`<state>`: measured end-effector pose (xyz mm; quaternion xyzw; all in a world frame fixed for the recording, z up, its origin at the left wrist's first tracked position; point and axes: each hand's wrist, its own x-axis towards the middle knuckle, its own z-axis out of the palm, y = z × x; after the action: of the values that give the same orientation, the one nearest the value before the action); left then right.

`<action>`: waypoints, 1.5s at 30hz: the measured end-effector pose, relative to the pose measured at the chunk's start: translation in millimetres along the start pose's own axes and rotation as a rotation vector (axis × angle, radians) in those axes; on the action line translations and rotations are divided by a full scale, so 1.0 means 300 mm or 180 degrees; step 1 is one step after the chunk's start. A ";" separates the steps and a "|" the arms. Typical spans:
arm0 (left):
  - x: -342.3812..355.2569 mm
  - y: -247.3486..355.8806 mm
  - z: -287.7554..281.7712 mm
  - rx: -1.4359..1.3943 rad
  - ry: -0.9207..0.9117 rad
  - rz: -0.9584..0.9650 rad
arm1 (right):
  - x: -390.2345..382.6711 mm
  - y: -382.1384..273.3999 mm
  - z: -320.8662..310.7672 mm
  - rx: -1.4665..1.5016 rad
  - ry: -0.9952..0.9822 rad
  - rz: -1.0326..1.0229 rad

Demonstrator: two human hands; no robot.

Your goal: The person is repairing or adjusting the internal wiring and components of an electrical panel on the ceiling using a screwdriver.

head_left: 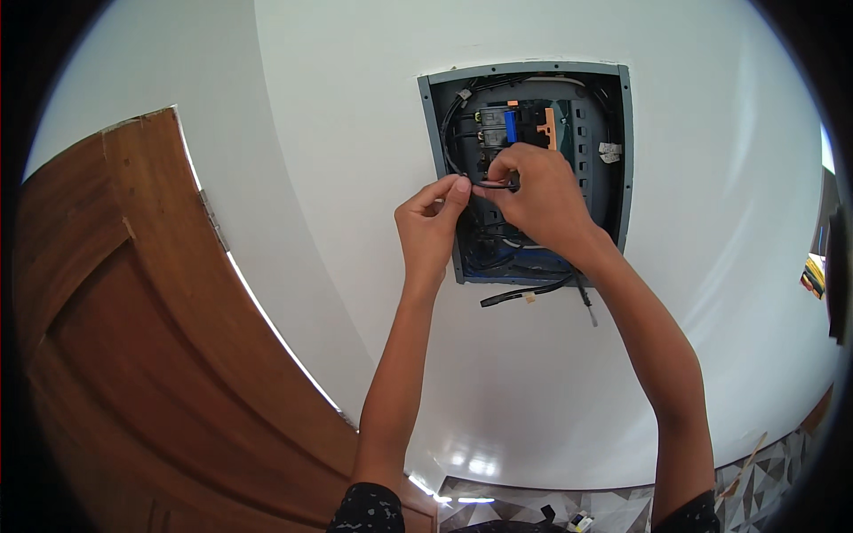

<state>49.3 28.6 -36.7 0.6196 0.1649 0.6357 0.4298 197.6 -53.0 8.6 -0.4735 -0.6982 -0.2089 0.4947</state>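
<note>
A grey metal electrical panel box (627, 178) is set into the white wall, with a bundle of black wires curving along its inner left side. My left hand (428, 218) is at the box's left edge, thumb and forefinger pinched on a black wire (495, 186). Just to its right, my right hand (546, 195) grips the same wire, its fingertips partly hidden behind the hand. Above my hands sit grey breakers (491, 127), a blue strip (510, 126) and an orange piece (549, 129). Black cable ends (524, 294) hang out over the box's lower edge.
A brown wooden door (151, 293) stands at the left, its hinge (213, 220) facing the wall. Below the wall runs a floor with a grey triangle pattern (613, 506). Several colourful items (812, 277) show at the far right edge.
</note>
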 end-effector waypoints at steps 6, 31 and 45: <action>0.022 -0.050 -0.012 0.1113 0.0031 0.1111 | -0.017 -0.012 -0.033 0.0626 0.0053 -0.0028; 0.054 -0.028 0.001 0.0855 0.0435 0.1575 | 0.131 -0.010 -0.071 -0.0769 -0.0385 -0.0704; 0.055 -0.030 0.044 0.0691 0.0877 0.0772 | 0.074 -0.032 0.063 -0.0297 0.0560 -0.0783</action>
<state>66.9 42.0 -30.2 0.5848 0.2139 0.7400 0.2542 178.7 -33.1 22.0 -0.3868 -0.6944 -0.3407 0.5020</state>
